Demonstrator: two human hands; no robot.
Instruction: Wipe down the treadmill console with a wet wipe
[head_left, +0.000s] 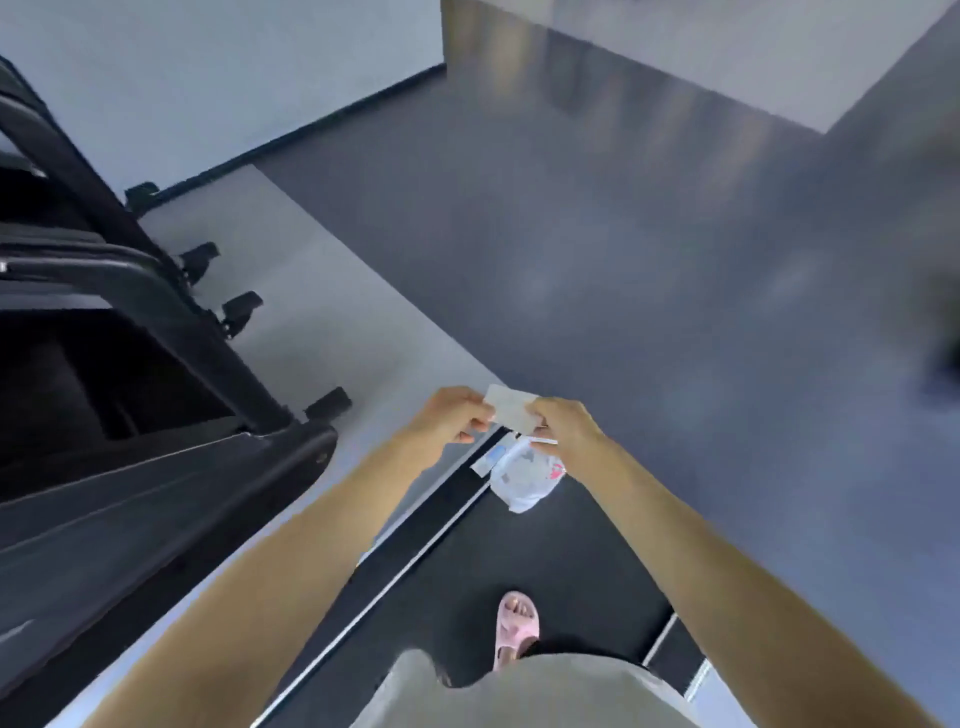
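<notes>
Wipe (511, 410) is held up in front of the person between both hands, over the near end of a dark belt (519, 561), well apart from the treadmill (156, 364) at left. It looks thin, limp and very light; likely damp, so it should cling and fold on itself rather than slide. Not fragile, but it could tear if pulled hard from two corners. Best taken by an edge or corner to open it, then bunched flat under the fingers for wiping.

Left hand (452, 415): grip pinched shut on the wipe's left edge, thumb and fingertips together, wrist roughly level, forearm reaching forward from lower left.

Right hand (563, 423): grip also closed on the wipe's right edge. A white pack (524, 475) with pink print hangs just below this hand, touching or nearly so; probably held by the lower fingers of the same hand, but blur makes that hard to confirm. Forearm reaches in from lower right.

Both arms are extended, hands close together at about the same height. Console itself is not clearly in view; only the dark frame and rails show. A foot in a pink slipper (514, 626) stands on the belt below.
</notes>
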